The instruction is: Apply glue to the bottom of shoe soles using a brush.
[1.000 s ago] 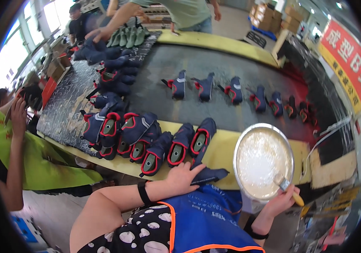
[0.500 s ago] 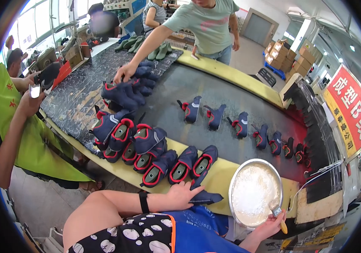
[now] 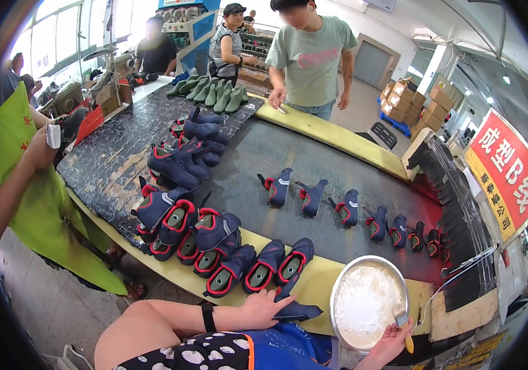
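Note:
My left hand (image 3: 262, 309) grips a navy shoe (image 3: 302, 312) at the front edge of the table; its thumb side and part of the shoe are hidden. With my right hand (image 3: 390, 343) I hold a brush (image 3: 409, 343) with a yellow handle and a metal ferrule. Its bristle end is in a round metal bowl (image 3: 333, 300) of creamy white paste (image 3: 365, 302). Just beyond my left hand, several navy shoes with red-trimmed openings (image 3: 264, 266) stand on the yellow edge strip, with green lasts inside them.
More navy shoes (image 3: 177, 166) are heaped on the left. A row of shoes (image 3: 346, 209) sits on the dark conveyor belt (image 3: 239, 191), leading to a red-lit opening (image 3: 430, 216). Green lasts (image 3: 211, 94) stand at the back. A person in a green shirt (image 3: 313, 55) is opposite; another wears a lime apron (image 3: 29, 203).
The person opposite has drawn their arm back from the shoe heap and stands more upright. The view has shifted slightly. My hands keep their holds, the brush still in the bowl.

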`<move>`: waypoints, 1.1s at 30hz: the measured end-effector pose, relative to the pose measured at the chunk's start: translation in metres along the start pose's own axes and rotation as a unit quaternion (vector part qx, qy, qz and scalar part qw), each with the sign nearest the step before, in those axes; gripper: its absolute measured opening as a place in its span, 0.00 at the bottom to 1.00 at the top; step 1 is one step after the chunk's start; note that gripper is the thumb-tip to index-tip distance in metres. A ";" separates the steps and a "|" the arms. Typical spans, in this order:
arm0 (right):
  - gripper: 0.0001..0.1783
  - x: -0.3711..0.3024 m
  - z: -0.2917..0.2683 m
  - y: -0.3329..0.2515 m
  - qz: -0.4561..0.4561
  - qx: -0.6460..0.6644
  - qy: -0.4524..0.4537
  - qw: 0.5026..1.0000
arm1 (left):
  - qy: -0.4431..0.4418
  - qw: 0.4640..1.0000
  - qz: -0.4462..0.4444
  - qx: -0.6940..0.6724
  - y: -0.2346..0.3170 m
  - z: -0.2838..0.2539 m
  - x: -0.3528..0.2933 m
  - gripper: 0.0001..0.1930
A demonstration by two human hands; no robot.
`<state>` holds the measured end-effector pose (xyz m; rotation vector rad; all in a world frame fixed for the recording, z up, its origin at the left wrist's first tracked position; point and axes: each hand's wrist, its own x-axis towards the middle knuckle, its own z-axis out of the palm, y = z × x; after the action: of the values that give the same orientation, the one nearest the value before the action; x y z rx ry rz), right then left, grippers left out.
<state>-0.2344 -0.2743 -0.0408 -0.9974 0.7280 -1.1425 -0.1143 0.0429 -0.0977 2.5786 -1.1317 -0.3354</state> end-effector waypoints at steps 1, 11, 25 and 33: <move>0.22 0.001 -0.002 0.000 0.008 0.010 -0.007 1.000 | -0.002 1.000 0.000 0.000 0.000 -0.001 0.000 0.45; 0.14 0.009 -0.021 0.015 0.010 0.036 -0.064 0.997 | 0.024 1.000 0.001 -0.001 -0.003 0.006 0.002 0.45; 0.12 -0.005 -0.016 0.003 0.036 0.009 -0.042 0.998 | -0.019 0.999 -0.023 -0.014 0.002 -0.001 0.002 0.44; 0.12 -0.007 -0.038 0.001 0.043 0.001 -0.052 0.998 | -0.161 0.963 -0.039 -0.214 -0.008 -0.043 0.017 0.44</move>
<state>-0.2697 -0.2775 -0.0569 -1.0078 0.6793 -1.0097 -0.0840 0.0432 -0.0622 2.2333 -0.9260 -0.9366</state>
